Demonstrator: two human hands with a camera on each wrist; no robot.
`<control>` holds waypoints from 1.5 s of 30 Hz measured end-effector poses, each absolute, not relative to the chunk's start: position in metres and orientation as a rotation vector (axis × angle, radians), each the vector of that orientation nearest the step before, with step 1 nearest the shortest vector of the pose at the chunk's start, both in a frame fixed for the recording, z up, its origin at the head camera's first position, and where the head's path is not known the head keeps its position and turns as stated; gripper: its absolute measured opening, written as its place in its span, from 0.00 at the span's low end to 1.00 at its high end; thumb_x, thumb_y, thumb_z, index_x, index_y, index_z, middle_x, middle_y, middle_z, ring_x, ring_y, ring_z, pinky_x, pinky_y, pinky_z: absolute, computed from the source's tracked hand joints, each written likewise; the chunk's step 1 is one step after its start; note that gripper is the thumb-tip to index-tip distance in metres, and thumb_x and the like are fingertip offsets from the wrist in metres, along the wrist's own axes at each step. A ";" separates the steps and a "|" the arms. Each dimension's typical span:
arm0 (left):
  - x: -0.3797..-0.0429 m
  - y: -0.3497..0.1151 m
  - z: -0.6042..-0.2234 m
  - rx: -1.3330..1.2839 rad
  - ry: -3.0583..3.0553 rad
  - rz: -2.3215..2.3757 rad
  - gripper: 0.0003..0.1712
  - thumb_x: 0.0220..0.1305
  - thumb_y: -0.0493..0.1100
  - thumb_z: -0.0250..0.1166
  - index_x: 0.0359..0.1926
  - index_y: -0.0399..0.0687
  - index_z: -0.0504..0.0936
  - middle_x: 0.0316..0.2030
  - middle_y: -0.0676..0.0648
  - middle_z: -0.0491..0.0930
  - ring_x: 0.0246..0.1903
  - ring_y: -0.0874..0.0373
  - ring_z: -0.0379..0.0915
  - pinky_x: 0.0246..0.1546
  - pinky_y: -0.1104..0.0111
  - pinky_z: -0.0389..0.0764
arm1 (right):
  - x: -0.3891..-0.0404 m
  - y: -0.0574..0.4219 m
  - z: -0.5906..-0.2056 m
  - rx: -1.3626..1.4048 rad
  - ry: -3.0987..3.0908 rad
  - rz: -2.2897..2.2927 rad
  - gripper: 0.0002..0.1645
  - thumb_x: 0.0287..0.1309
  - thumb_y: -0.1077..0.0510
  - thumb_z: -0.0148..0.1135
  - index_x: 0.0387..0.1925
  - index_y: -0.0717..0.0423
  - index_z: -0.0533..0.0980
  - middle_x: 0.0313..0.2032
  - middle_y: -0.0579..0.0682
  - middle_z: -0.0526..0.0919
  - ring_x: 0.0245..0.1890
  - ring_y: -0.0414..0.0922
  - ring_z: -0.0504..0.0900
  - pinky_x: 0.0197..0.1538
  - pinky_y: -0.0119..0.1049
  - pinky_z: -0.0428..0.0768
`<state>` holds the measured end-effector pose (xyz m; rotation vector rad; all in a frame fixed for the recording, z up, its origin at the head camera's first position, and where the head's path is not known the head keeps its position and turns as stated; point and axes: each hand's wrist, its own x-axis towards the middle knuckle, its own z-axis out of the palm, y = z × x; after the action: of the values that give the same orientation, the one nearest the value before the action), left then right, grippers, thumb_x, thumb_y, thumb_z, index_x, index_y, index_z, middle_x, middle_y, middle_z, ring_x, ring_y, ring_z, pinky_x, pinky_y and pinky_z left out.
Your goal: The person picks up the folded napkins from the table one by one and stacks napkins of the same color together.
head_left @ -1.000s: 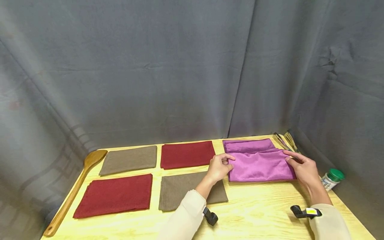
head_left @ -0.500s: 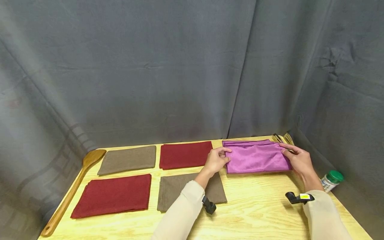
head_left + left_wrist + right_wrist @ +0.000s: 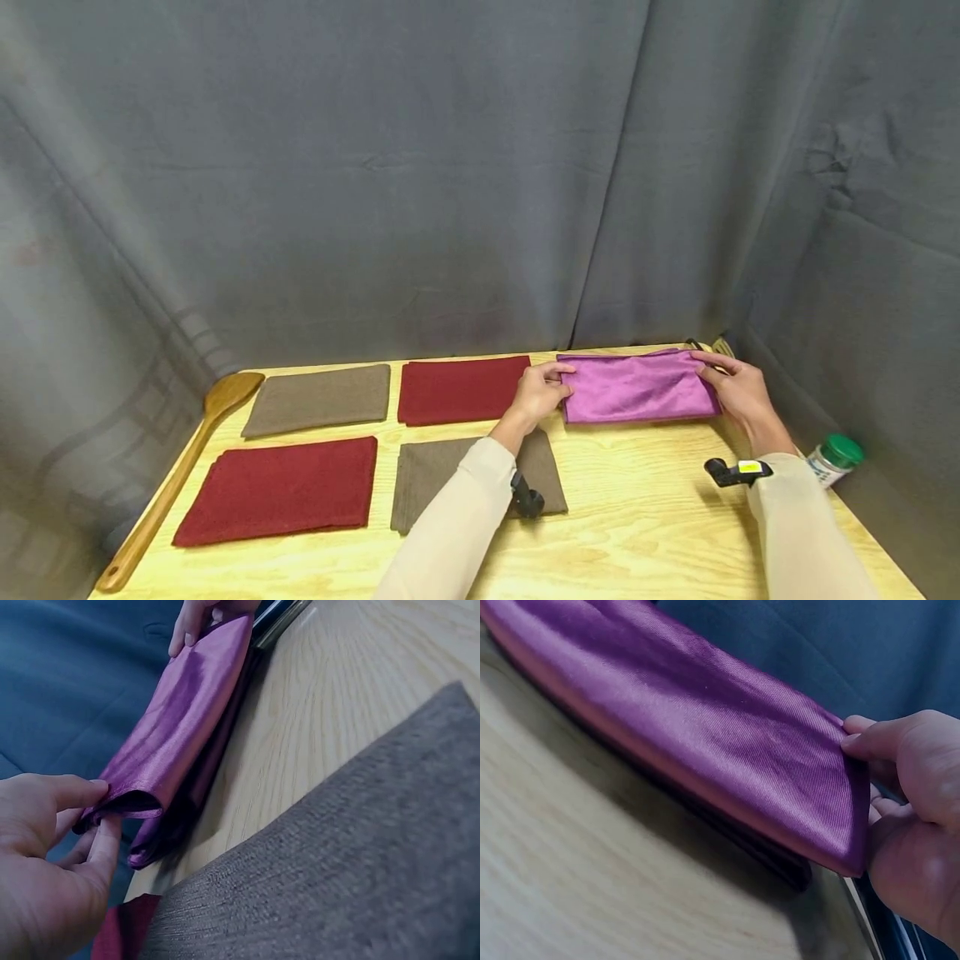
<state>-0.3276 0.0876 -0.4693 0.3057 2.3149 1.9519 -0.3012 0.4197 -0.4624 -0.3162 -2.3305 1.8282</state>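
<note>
A shiny purple cloth (image 3: 637, 387), folded into layers, lies at the back right of the table. My left hand (image 3: 538, 393) pinches its left edge between thumb and fingers. At the opposite end my right hand (image 3: 738, 392) pinches the right edge near the far corner. Seen from the left wrist, the upper layer of the purple cloth (image 3: 180, 727) curves over in a loose fold above the darker layer below. In the right wrist view the thumb presses on top of the cloth (image 3: 765, 757), and its front edge stands a little above the table.
Two red folded cloths (image 3: 281, 490) (image 3: 463, 389) and two grey-brown ones (image 3: 318, 402) (image 3: 480, 479) lie to the left. A wooden spoon (image 3: 180, 467) lines the left edge. A green-capped jar (image 3: 835, 458) stands right; utensils (image 3: 722, 346) lie behind my right hand. Grey curtains (image 3: 375, 183) enclose the table.
Both hands have moved away from me, carrying the purple cloth's upper layer toward the back. It now covers nearly all of the lower layer that showed behind it. The other cloths stay put.
</note>
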 end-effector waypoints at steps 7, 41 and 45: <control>-0.332 0.094 -0.472 0.255 2.310 1.962 0.19 0.60 0.28 0.70 0.51 0.46 0.89 0.36 0.49 0.80 0.32 0.67 0.72 0.31 0.78 0.73 | -0.316 0.424 -0.462 -0.312 -2.328 1.768 0.18 0.71 0.57 0.63 0.58 0.44 0.85 0.43 0.22 0.78 0.41 0.21 0.75 0.41 0.18 0.78; -0.331 0.106 -0.482 0.263 2.487 1.734 0.22 0.60 0.29 0.67 0.56 0.42 0.86 0.37 0.46 0.83 0.30 0.66 0.66 0.34 0.78 0.69 | -0.322 0.424 -0.493 -0.444 -2.488 1.565 0.28 0.75 0.59 0.52 0.73 0.57 0.69 0.72 0.64 0.68 0.50 0.28 0.69 0.45 0.16 0.72; -0.331 0.108 -0.484 0.253 2.518 1.725 0.23 0.59 0.28 0.67 0.56 0.41 0.86 0.39 0.46 0.85 0.32 0.65 0.67 0.34 0.78 0.70 | -0.318 0.423 -0.497 -0.469 -2.470 1.536 0.27 0.74 0.61 0.54 0.71 0.60 0.71 0.71 0.62 0.70 0.58 0.32 0.70 0.46 0.13 0.70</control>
<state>-0.3309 0.1080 -0.4836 0.2531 2.5179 1.7254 -0.3184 0.4226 -0.4975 -0.4693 -2.4702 1.5360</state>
